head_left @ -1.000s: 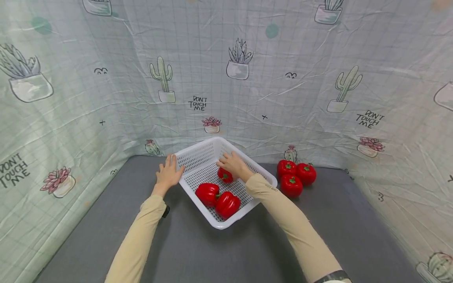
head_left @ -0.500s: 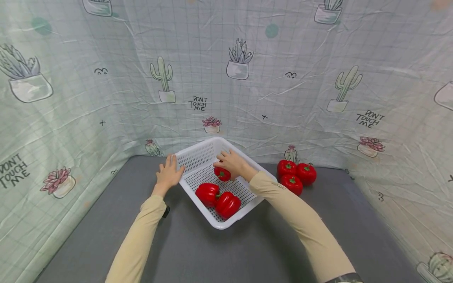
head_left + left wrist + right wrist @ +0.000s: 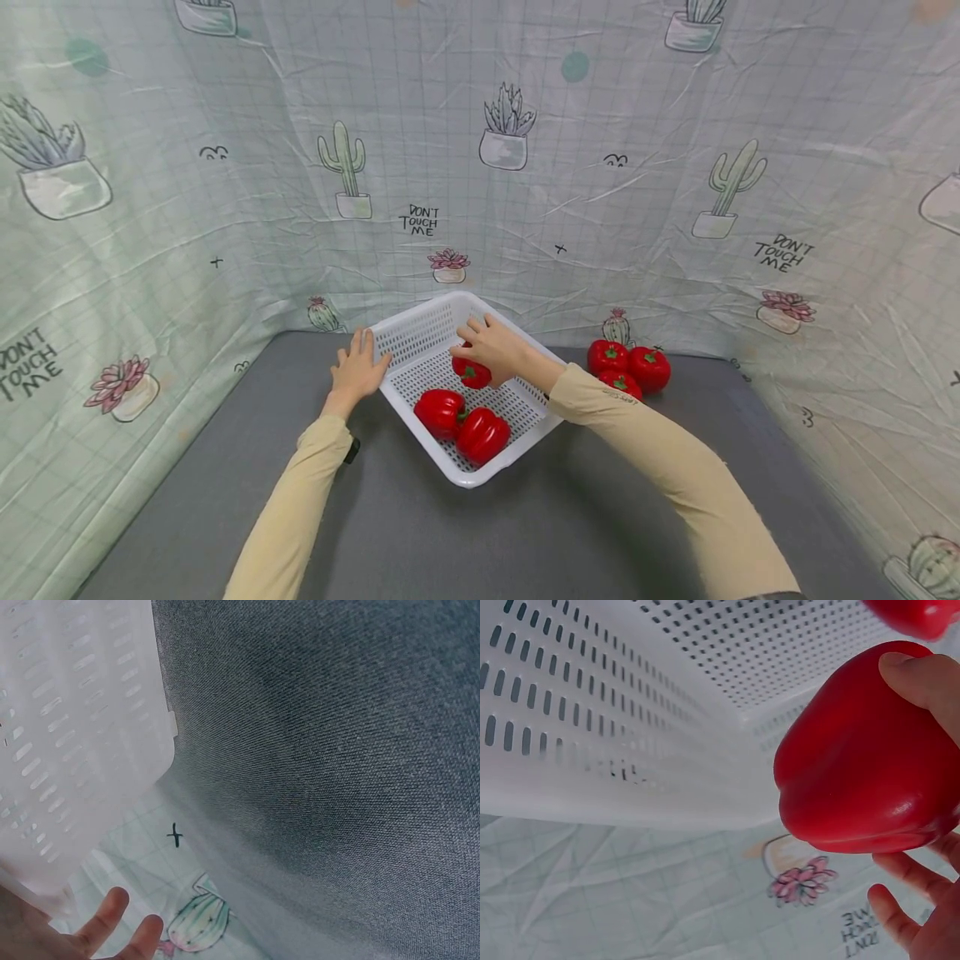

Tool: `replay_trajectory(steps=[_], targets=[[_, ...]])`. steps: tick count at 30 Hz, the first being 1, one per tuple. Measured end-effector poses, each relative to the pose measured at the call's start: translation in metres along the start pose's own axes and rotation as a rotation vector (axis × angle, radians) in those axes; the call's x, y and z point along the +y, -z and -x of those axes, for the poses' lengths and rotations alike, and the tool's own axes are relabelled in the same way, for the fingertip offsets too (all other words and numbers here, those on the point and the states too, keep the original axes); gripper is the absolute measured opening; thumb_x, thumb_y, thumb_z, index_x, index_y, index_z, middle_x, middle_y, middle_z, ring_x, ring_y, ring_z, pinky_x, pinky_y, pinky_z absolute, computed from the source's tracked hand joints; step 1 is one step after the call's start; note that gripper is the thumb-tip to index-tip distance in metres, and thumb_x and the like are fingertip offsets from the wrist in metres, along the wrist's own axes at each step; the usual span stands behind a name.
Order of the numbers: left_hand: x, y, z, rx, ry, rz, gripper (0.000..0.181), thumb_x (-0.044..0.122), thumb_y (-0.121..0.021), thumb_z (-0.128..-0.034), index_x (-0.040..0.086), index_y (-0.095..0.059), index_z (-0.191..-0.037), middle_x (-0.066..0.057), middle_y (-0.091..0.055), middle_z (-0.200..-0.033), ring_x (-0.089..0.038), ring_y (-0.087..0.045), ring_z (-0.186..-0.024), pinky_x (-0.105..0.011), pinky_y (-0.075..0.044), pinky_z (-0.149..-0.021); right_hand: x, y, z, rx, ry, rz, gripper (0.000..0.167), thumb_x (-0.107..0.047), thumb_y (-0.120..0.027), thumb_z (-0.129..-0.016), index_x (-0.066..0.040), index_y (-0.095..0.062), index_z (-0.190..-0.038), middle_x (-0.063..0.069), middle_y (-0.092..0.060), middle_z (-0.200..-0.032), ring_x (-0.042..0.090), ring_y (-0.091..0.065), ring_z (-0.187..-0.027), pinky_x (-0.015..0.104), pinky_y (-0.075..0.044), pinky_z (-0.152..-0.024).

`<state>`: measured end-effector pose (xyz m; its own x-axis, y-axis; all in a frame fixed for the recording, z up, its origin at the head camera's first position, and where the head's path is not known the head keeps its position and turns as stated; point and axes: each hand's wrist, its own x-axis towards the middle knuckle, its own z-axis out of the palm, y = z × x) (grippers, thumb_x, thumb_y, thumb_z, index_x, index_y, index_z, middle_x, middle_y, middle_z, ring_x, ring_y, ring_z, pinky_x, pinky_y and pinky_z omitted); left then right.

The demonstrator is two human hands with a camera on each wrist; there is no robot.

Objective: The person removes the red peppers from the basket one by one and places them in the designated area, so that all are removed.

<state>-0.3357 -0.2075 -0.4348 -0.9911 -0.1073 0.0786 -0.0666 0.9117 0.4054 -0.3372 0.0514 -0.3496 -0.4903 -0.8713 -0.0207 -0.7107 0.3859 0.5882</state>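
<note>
Right grip [image 3: 493, 346] on one pepper [image 3: 859, 761], five others [image 3: 483, 436]

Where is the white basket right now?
In the head view, the white basket is centered on the table, the left hand at its left corner and three peppers near its right corner.

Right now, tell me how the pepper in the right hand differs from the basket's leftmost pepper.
The right hand grips the held pepper; no hand touches the leftmost pepper. In the head view, the hand partly covers the held pepper, not the leftmost pepper. Both are glossy red with green stems.
</note>
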Motion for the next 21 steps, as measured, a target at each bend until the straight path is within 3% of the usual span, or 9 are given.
replay_trajectory(steps=[11, 21], targets=[[0.001, 0.000, 0.000, 0.000, 0.006, -0.008, 0.068, 0.039, -0.033, -0.0933, 0.001, -0.007, -0.143, -0.019, -0.002, -0.150, -0.053, -0.011, -0.128, -0.070, -0.019, -0.094, -0.008, 0.017, 0.027, 0.042, 0.042, -0.118, 0.073, -0.047, -0.075, -0.060, -0.023, -0.044, -0.122, 0.001, -0.050, -0.123, 0.026, -0.043, -0.114, 0.045, -0.041, -0.090], [0.000, -0.001, -0.002, -0.007, 0.001, -0.007, 0.069, 0.039, -0.033, -0.0930, 0.001, -0.006, -0.143, -0.019, -0.001, -0.150, -0.053, -0.010, -0.128, -0.070, -0.018, -0.094, -0.014, 0.021, 0.054, 0.111, 0.008, -0.190, 0.076, -0.046, -0.075, -0.060, -0.022, -0.043, -0.125, 0.002, -0.049, -0.123, 0.023, -0.045, -0.109, 0.039, -0.043, -0.086]])
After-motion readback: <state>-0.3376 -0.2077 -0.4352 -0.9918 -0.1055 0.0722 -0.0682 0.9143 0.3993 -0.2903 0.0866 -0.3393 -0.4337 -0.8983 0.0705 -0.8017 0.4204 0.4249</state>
